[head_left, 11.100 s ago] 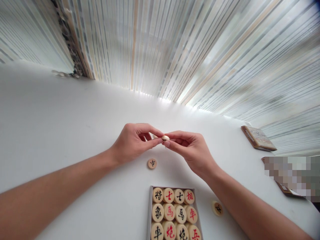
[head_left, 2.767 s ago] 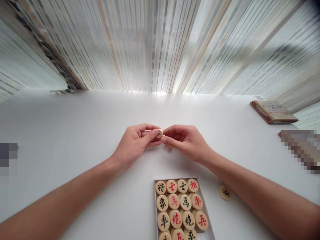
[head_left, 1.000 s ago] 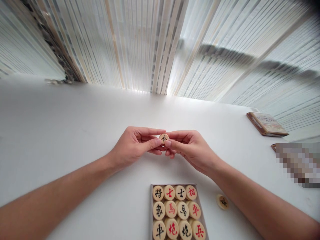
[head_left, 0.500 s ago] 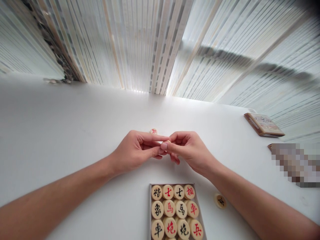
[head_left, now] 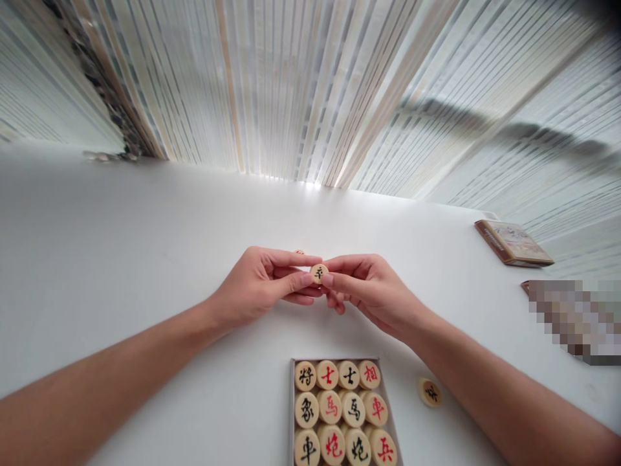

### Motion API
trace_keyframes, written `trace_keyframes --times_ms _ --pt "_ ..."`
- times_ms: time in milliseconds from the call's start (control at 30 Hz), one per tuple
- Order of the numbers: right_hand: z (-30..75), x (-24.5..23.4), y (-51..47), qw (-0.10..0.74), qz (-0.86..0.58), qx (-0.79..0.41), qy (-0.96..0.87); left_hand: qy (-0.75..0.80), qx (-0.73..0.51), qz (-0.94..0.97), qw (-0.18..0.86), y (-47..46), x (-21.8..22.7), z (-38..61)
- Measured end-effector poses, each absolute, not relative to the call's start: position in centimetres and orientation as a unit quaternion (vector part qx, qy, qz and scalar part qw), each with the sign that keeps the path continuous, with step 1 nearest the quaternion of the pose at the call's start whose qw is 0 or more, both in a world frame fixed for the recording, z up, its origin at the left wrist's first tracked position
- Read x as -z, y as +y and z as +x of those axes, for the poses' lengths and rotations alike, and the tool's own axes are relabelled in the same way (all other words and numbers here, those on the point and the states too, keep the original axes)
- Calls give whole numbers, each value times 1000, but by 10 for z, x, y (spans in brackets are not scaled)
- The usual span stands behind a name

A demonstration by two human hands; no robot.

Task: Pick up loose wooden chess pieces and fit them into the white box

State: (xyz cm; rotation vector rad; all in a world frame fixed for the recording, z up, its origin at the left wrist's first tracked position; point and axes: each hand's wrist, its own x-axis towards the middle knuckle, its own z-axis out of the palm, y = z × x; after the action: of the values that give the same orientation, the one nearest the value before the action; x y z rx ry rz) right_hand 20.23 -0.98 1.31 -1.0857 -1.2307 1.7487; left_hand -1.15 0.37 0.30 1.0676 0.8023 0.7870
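Held thing: a round wooden xiangqi piece (head_left: 319,273) with a black character, its face turned to the camera, raised above the middle of the white surface (head_left: 145,259).
Left hand (head_left: 257,285): closed in a pinch, thumb and forefinger on the piece's left rim.
Right hand (head_left: 371,288): also pinching, fingertips on the right rim, so both hands meet at the piece.
Behind the fingers: a pale sliver (head_left: 298,252), possibly another disc, mostly hidden by the left forefinger.
Box (head_left: 292,401): open, at the near edge below the hands, packed with pieces in rows of four, red and black characters up.
Loose piece (head_left: 429,392): flat on the surface just right of the box, beside the right forearm.
Right edge: a flat printed case (head_left: 513,243), well apart from both hands.
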Motion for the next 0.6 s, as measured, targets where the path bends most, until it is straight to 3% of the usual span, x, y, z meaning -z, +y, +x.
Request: trace_keyframes --times_ms 600 --pt "201 -7 -15 352 -476 -640 -490 330 -342 544 692 0 0 -12"
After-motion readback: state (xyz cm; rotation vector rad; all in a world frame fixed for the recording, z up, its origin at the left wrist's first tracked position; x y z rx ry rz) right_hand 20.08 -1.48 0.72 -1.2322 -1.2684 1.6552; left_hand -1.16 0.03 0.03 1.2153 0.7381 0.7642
